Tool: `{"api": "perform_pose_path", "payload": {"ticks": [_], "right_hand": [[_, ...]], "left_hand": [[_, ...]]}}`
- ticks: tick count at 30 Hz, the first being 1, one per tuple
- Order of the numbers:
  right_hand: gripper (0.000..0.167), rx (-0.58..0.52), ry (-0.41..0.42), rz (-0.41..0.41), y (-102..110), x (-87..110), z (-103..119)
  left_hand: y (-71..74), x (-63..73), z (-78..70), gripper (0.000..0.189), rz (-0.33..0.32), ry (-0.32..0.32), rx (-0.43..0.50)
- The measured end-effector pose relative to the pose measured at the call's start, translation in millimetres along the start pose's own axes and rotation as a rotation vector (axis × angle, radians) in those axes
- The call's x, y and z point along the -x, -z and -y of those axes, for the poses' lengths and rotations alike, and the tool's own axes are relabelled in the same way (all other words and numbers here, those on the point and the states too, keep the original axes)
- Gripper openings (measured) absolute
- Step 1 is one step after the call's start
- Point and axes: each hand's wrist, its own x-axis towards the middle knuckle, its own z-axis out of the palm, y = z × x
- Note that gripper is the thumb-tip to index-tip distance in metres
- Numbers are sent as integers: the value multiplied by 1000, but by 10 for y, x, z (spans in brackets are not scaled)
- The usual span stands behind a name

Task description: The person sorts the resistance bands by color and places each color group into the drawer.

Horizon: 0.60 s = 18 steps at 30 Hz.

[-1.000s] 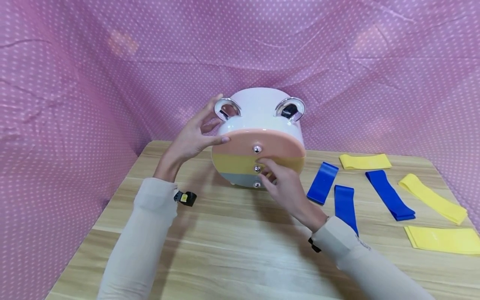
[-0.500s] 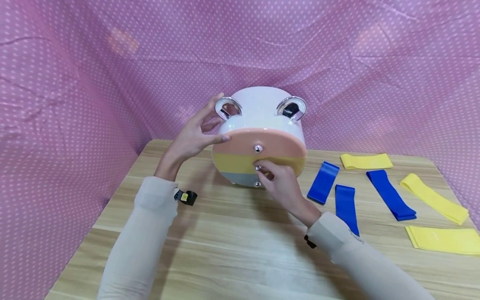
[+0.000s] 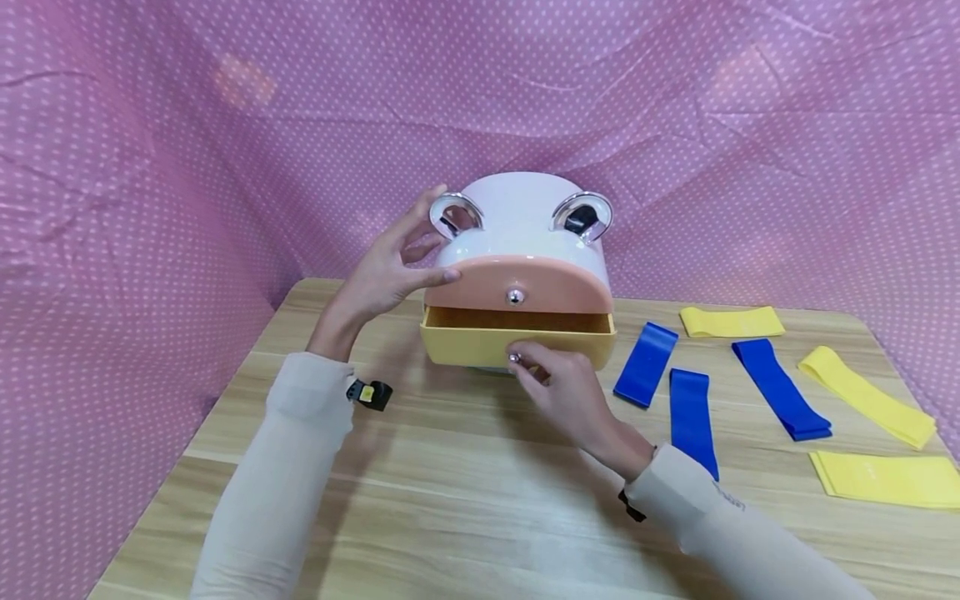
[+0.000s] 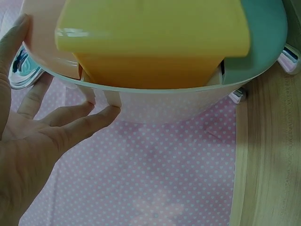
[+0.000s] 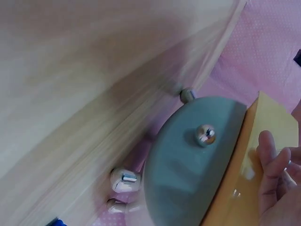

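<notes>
Right hand (image 3: 566, 385) nearer; fingers pinch the knob (image 3: 514, 357) of yellow drawer (image 3: 468, 346), partly out, long axis left-right. Left-hand (image 3: 382, 275) fingers spread, touching box's (image 3: 517, 200) left side.

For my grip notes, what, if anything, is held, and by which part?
The right hand pinches the yellow drawer by its knob. The left hand touches the cabinet's left side.
</notes>
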Motion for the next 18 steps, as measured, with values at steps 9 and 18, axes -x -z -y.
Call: {"api": "perform_pose_path", "payload": {"ticks": [9,18], "right_hand": [[16,24,68,17,22,202,183],[18,-2,99,20,2,347,302]], "left_hand": [[7,-3,7,102,2,-3,-4],[-1,-7,16,103,-3,-12,3]]}}
